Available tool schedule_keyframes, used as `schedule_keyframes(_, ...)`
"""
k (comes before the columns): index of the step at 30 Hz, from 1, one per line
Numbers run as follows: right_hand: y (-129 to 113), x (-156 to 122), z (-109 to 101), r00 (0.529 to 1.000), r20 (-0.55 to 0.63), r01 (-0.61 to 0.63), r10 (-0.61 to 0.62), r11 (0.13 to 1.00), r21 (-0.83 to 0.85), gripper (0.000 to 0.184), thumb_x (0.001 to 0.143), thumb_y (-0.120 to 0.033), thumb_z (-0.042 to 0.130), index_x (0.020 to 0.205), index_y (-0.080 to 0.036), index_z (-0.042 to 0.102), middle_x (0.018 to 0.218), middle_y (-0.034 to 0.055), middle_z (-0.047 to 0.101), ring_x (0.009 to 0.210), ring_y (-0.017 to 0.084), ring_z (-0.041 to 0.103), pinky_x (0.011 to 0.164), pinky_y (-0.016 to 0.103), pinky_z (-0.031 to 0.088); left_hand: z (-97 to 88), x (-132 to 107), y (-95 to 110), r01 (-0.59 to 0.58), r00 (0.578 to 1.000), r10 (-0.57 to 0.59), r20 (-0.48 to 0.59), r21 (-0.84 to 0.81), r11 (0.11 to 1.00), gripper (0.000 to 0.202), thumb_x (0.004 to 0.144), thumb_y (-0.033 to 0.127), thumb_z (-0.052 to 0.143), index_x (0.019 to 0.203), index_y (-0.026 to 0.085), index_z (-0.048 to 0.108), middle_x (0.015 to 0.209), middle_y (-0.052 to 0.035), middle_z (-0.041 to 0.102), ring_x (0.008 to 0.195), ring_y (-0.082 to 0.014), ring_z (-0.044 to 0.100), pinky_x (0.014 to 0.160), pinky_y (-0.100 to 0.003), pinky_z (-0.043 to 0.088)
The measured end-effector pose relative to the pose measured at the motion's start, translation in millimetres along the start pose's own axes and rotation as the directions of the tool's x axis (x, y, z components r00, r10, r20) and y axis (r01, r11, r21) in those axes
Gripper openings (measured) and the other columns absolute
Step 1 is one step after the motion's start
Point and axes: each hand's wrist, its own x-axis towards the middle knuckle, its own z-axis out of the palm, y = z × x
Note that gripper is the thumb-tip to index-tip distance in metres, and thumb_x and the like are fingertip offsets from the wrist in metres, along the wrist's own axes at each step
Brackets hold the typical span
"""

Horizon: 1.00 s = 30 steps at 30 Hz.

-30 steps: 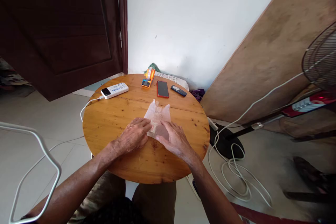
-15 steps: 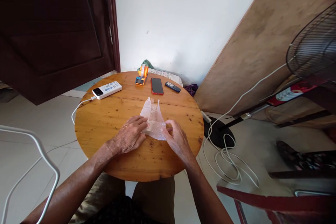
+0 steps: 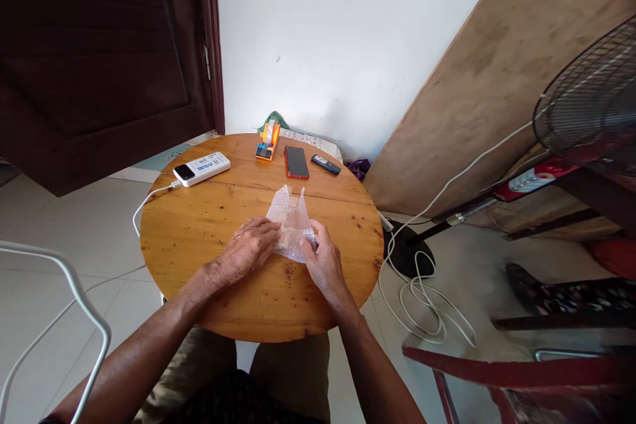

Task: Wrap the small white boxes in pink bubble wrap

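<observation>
A crumpled sheet of clear bubble wrap (image 3: 291, 218) lies on the round wooden table (image 3: 199, 225), its far end sticking up in loose points. Something pale inside or under the folded near part cannot be made out. My left hand (image 3: 250, 248) lies over the wrap's left edge with the fingers together, pressing on it. My right hand (image 3: 322, 258) pinches the right edge between thumb and fingers.
Along the table's far side stand an orange tape dispenser (image 3: 269, 140), a red-edged smartphone (image 3: 297, 163) and a small dark handset (image 3: 326, 164). A white power bank (image 3: 202, 169) with a cable lies left. A fan (image 3: 586, 93) and coiled cable (image 3: 422, 305) are at right.
My right hand has shifted slightly up and left, with its thumb now over the wrap's right edge. That edge is folded in a little. My left hand has barely moved.
</observation>
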Motion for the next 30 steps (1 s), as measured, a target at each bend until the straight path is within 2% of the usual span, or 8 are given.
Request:
schedule_keyframes(4,-3,0,3,0.999,-0.030,0.019,-0.016,0.993,0.118,0.042,0.086,-0.030,0.051,0.127,-0.019,0.057,0.106,0.0091,0.072,0.084,0.022,0.067,0.074,0.032,0.051,-2.8,5,2,0.010,1.000,-0.010,0.019,0.029,1.000,0.023,0.098,0.020,0.048,0.092,0.019,0.071,0.113,-0.0076,0.074,0.096,-0.0234,0.063,0.086,-0.040,0.054)
schedule_keyframes(8,-8,3,9,0.999,-0.040,0.011,0.000,0.964,0.266,0.040,0.086,-0.030,0.054,0.125,-0.019,0.058,0.094,0.0052,0.072,0.076,0.019,0.065,0.068,0.029,0.051,-4.5,7,4,0.037,0.998,-0.040,0.056,0.042,0.998,0.023,0.097,0.019,0.049,0.088,0.019,0.070,0.110,-0.0072,0.074,0.091,-0.0228,0.060,0.084,-0.039,0.053)
schedule_keyframes(12,-19,10,16,0.999,-0.046,0.021,-0.006,0.942,0.334,0.037,0.085,-0.028,0.055,0.120,-0.018,0.061,0.084,0.0024,0.070,0.070,0.016,0.064,0.065,0.027,0.050,-5.5,9,6,0.073,0.991,-0.077,0.107,0.044,0.996,0.024,0.097,0.019,0.048,0.090,0.019,0.071,0.111,-0.0069,0.074,0.090,-0.0231,0.059,0.084,-0.038,0.052)
schedule_keyframes(16,-31,17,23,1.000,-0.017,0.024,-0.019,0.938,0.347,0.039,0.085,-0.029,0.057,0.122,-0.017,0.062,0.082,0.0030,0.071,0.070,0.017,0.065,0.067,0.028,0.052,-6.7,10,8,0.103,0.985,-0.099,0.138,-0.017,0.995,0.025,0.097,0.016,0.046,0.093,0.019,0.071,0.112,-0.0072,0.073,0.092,-0.0226,0.059,0.086,-0.037,0.051)
schedule_keyframes(22,-35,22,25,0.997,0.063,-0.071,0.052,0.936,0.346,0.047,0.084,-0.031,0.056,0.128,-0.014,0.060,0.087,0.0068,0.074,0.069,0.017,0.067,0.062,0.028,0.054,-4.7,10,10,0.162,0.983,-0.148,0.111,-0.127,0.979,0.023,0.096,0.016,0.047,0.093,0.019,0.070,0.111,-0.0069,0.073,0.094,-0.0222,0.059,0.087,-0.037,0.051)
schedule_keyframes(27,-41,18,11,0.983,0.184,-0.078,0.019,0.945,0.316,0.044,0.091,-0.032,0.047,0.128,-0.013,0.060,0.073,0.0048,0.072,0.059,0.017,0.065,0.059,0.028,0.054,-0.2,9,14,0.281,0.958,-0.261,0.117,-0.209,0.937,0.021,0.092,0.013,0.049,0.082,0.021,0.066,0.090,-0.0036,0.071,0.089,-0.0196,0.060,0.085,-0.032,0.049)
schedule_keyframes(28,-42,16,9,0.979,0.203,-0.074,0.010,0.948,0.309,0.043,0.091,-0.030,0.045,0.128,-0.014,0.060,0.076,0.0053,0.073,0.061,0.017,0.066,0.062,0.029,0.055,1.1,8,14,0.317,0.948,-0.299,0.111,-0.226,0.921,0.019,0.091,0.013,0.050,0.085,0.021,0.066,0.088,-0.0031,0.070,0.089,-0.0197,0.060,0.083,-0.032,0.049)
schedule_keyframes(30,-43,14,7,0.973,0.230,-0.066,-0.006,0.951,0.303,0.044,0.088,-0.022,0.045,0.130,-0.016,0.058,0.095,0.0081,0.075,0.066,0.016,0.067,0.066,0.029,0.056,3.7,7,15,0.373,0.927,-0.370,0.064,-0.286,0.883,0.015,0.087,0.013,0.056,0.095,0.022,0.065,0.092,-0.0035,0.070,0.092,-0.0200,0.061,0.081,-0.031,0.050)
